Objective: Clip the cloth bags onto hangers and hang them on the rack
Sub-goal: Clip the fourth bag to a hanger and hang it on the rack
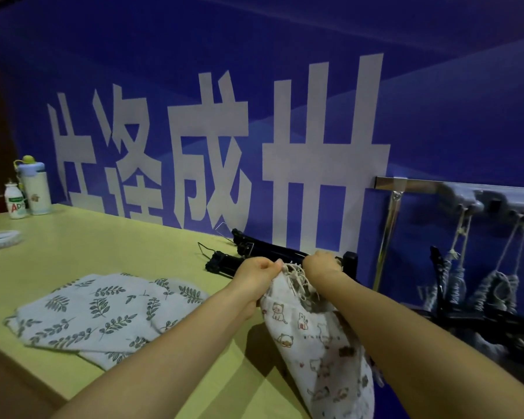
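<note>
The left hand (256,272) and right hand (319,264) pinched the bag (318,343) at its top edge.
It hung toward the person; hangers (273,252) lay just beyond the knuckles, rack (418,184) to the right.

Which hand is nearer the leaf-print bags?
Left. The left hand is just right of the leaf-print bags; the right hand is farther right, gripping the cat-print bag.

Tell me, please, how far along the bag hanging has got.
Done: bunched cloth items hang by strings from the rack, though blurred. In hand: the left hand and right hand grip the cat-print bag at its mouth, not yet clipped. Left: the leaf-print bags lie flat on the table, with black hangers lying beyond.
</note>
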{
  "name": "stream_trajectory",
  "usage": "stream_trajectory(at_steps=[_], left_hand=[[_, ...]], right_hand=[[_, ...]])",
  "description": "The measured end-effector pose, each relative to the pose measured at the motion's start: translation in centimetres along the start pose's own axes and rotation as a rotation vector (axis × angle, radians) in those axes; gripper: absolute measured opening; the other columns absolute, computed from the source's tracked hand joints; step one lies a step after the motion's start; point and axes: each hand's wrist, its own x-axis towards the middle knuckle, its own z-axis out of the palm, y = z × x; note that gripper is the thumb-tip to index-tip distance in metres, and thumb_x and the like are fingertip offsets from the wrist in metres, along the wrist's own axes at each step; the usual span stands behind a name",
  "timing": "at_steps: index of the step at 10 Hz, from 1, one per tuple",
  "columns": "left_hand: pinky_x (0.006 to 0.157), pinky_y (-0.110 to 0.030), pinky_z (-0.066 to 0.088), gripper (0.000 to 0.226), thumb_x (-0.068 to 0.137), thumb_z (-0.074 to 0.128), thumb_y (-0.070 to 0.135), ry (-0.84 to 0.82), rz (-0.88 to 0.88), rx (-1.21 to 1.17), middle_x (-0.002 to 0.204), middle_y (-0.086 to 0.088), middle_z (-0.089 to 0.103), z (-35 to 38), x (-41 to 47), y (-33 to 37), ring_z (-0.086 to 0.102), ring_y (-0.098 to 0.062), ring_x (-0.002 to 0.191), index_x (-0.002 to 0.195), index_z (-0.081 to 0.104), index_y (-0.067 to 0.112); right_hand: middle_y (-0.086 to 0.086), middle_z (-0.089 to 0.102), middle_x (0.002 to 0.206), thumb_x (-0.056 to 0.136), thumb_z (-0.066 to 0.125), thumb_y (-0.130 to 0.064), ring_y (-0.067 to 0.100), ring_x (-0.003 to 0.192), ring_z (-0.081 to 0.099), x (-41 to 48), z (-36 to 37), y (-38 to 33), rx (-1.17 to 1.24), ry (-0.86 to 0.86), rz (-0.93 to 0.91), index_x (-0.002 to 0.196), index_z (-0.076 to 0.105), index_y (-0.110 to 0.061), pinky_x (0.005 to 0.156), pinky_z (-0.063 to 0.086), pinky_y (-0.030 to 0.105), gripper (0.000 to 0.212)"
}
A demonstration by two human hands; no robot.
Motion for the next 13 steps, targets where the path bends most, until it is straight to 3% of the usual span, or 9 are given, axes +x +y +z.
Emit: stream_trajectory(at_steps=[4,5,7,8,9,10,11,12,13], left_hand=[[0.074,-0.039,0.054,0.03,0.087,0.064,0.033,0.087,-0.133,-0.23,0.082,-0.016,0.069,0.7,-0.3,0.5,0.066,-0.029,0.073,0.086,0.064,0.003],[0.09,-0.048,0.054,0.057,0.076,0.069,0.051,0.1,-0.153,-0.345,0.094,-0.019,0.07,1.3,-0.7,1.5,0.068,-0.034,0.088,0.101,0.064,-0.001],[0.082,-0.05,0.056,0.092,0.052,0.074,0.071,0.05,-0.191,-0.645,0.102,-0.024,0.069,2.8,-2.7,3.7,0.069,-0.038,0.09,0.109,0.062,0.0],[0.085,-0.062,0.051,0.093,0.042,0.081,0.067,0.047,-0.221,-0.745,0.103,-0.022,0.071,3.0,-2.7,3.4,0.07,-0.041,0.09,0.111,0.064,0.007],[0.083,-0.054,0.055,0.067,0.059,0.076,0.056,0.169,-0.207,-0.689,0.087,-0.017,0.071,3.6,-3.3,3.2,0.07,-0.034,0.079,0.099,0.066,0.004],[0.08,-0.045,0.057,0.054,0.07,0.07,0.051,0.237,-0.166,-0.636,0.065,-0.013,0.063,5.4,-5.1,3.9,0.062,-0.029,0.063,0.08,0.062,-0.001],[0.063,-0.036,0.055,0.047,0.078,0.067,0.046,0.162,-0.153,-0.613,0.044,-0.009,0.059,7.4,-7.4,5.0,0.057,-0.025,0.047,0.062,0.056,0.004],[0.06,-0.035,0.055,0.046,0.079,0.067,0.045,0.078,-0.133,-0.6,0.048,-0.011,0.064,9.1,-8.5,5.7,0.06,-0.025,0.045,0.078,0.061,0.0],[0.083,-0.052,0.056,0.059,0.074,0.071,0.047,-0.012,-0.134,-0.594,0.084,-0.024,0.071,9.8,-9.2,6.0,0.071,-0.037,0.078,0.102,0.065,-0.005]], right_hand=[[0.013,0.05,0.112,0.083,0.062,-0.013,0.027,0.1,0.047,-2.7,-2.5,2.6,-0.264,0.394,-0.07,0.121,0.047,0.0,0.076,0.036,0.031,0.042],[0.013,0.049,0.112,0.083,0.061,-0.01,0.027,0.101,0.045,-5.4,-3.7,4.2,-0.224,0.479,-0.103,0.12,0.046,-0.001,0.075,0.033,0.031,0.041],[0.013,0.047,0.116,0.088,0.053,-0.004,0.027,0.103,0.043,-11.9,-3.6,6.8,-0.191,0.607,-0.197,0.126,0.046,0.0,0.088,0.04,0.034,0.038],[0.015,0.048,0.122,0.087,0.051,0.0,0.03,0.108,0.045,-14.4,-2.7,7.4,-0.109,0.648,-0.21,0.131,0.043,0.001,0.094,0.042,0.038,0.045],[0.012,0.053,0.122,0.083,0.06,-0.003,0.031,0.11,0.05,-16.6,-2.1,7.9,-0.015,0.706,-0.157,0.13,0.047,-0.004,0.093,0.044,0.038,0.05],[0.006,0.065,0.109,0.073,0.069,-0.008,0.022,0.103,0.059,-19.2,-0.3,7.2,0.246,0.982,-0.205,0.117,0.063,-0.01,0.088,0.049,0.033,0.044],[-0.001,0.063,0.097,0.091,0.057,-0.021,0.01,0.089,0.058,-22.0,1.1,4.5,1.075,0.809,-0.11,0.106,0.064,-0.012,0.08,0.05,0.026,0.019],[0.006,0.065,0.079,0.082,0.068,-0.035,0.014,0.066,0.063,-22.0,0.1,4.4,2.314,0.264,0.295,0.097,0.061,-0.003,0.064,0.053,0.027,0.035],[0.019,0.07,0.1,0.084,0.068,-0.028,0.03,0.089,0.07,-21.7,-1.4,6.4,2.624,0.27,0.287,0.107,0.061,0.002,0.077,0.056,0.036,0.038]])
